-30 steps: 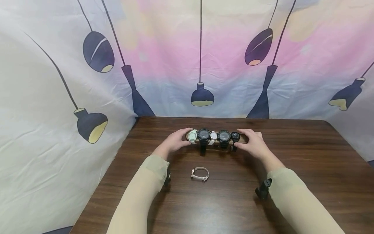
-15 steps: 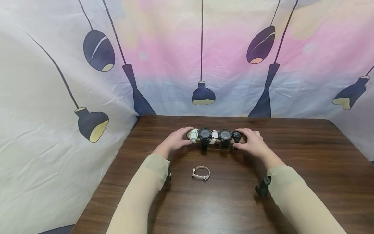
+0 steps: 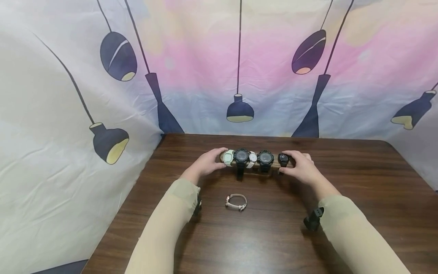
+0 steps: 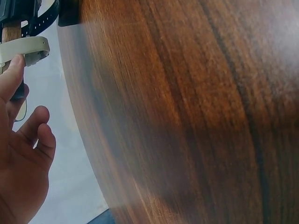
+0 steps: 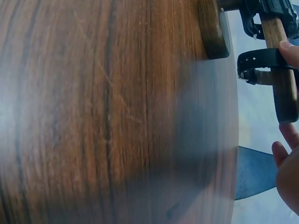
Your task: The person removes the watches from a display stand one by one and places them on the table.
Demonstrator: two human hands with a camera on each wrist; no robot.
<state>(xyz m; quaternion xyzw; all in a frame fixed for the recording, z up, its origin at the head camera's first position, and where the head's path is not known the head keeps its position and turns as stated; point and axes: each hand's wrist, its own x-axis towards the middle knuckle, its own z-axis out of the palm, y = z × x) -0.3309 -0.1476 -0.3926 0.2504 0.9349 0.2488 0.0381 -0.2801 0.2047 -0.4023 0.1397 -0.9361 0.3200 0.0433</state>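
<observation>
A row of wristwatches hangs on a wooden bar of a watch stand (image 5: pixel 285 102) towards the back of the table. My left hand (image 3: pixel 204 164) pinches the pale green watch (image 3: pixel 228 157) at the left end; in the left wrist view its thumb lies on the pale strap (image 4: pixel 25 45). At the right end my right hand (image 3: pixel 302 166) pinches a small black square-faced watch (image 3: pixel 283 158) between thumb and forefinger. Between them hang a large black watch (image 3: pixel 242 156), a white-strapped watch (image 3: pixel 252 156) and another large black watch (image 3: pixel 265 157). Bare bar shows left of the small black watch.
A slim pale-strapped watch (image 3: pixel 236 202) lies closed in a loop on the brown wooden table (image 3: pixel 267 243), nearer the body. The stand's dark wooden base (image 5: pixel 214 32) rests near the far edge. A lamp-patterned cloth (image 3: pixel 205 110) hangs behind the table.
My right hand has moved the small black watch to the right along the bar, widening the space beside the large black watch. The left hand stays at the pale green watch.
</observation>
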